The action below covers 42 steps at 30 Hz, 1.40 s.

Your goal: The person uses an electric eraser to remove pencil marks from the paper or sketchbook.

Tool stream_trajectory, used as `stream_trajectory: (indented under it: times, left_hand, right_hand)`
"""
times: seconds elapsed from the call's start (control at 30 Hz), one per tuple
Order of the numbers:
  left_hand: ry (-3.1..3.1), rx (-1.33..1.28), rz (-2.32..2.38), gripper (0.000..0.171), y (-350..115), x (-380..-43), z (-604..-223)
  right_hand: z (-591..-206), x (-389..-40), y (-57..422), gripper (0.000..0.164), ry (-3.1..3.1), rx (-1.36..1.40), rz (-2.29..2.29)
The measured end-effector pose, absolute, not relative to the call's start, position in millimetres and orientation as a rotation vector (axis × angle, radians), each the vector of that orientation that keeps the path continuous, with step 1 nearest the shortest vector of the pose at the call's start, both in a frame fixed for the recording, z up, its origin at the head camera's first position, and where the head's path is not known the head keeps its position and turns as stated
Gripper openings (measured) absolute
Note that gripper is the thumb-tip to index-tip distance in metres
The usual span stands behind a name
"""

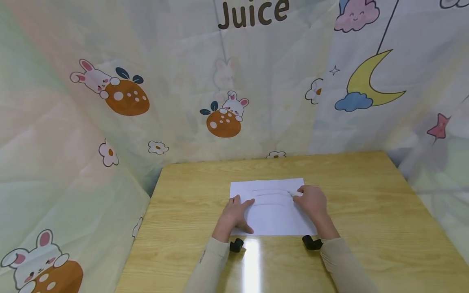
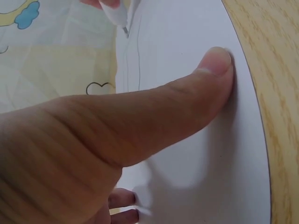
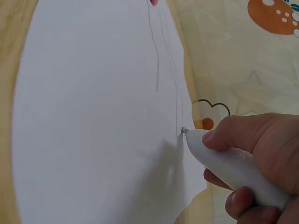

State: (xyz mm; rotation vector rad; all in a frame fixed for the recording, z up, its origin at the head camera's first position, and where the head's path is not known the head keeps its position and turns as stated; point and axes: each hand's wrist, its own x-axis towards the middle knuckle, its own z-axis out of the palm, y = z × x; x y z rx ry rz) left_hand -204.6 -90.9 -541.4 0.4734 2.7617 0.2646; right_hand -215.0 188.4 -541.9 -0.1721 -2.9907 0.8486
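A white sheet of paper [image 1: 272, 221] lies on the wooden table, with several thin curved lines [image 1: 269, 194] running across its upper part. My right hand [image 1: 312, 201] grips a thick white pen-shaped tool [image 3: 229, 163], thumb on top and fingers curled beneath. Its small metal tip [image 3: 184, 131] meets the paper at the end of one line, near the far edge. On the left part of the sheet, my left hand [image 1: 234, 213] rests with fingers spread. Its thumb [image 2: 187, 95] reaches straight towards the near edge of the paper.
Around the sheet stretches the wooden table top [image 1: 183, 215]. Dark wrist-worn devices [image 1: 236, 245] show below both hands. A printed cloth [image 1: 176, 89] with rabbits, flowers and a moon hangs behind and beside the table.
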Motion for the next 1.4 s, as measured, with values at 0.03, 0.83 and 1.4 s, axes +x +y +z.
stream_trajectory:
  times: [0.03, 0.83, 1.4]
  left_hand:
    - [2.759, 0.474, 0.264, 0.108, -91.2, -203.7, -542.3]
    - [2.759, 0.466, 0.257, 0.108, -89.2, -197.9, -551.4]
    - [2.772, 0.451, 0.309, 0.108, -90.1, -202.0, -542.0]
  right_hand:
    - [-543.5, -215.0, 187.6, 0.032, -2.989, -0.168, 0.858]
    - [-547.2, -218.4, 188.2, 0.029, -3.046, -0.093, 0.82]
    - [-540.0, -226.6, 183.2, 0.028, -3.039, -0.091, 0.841]
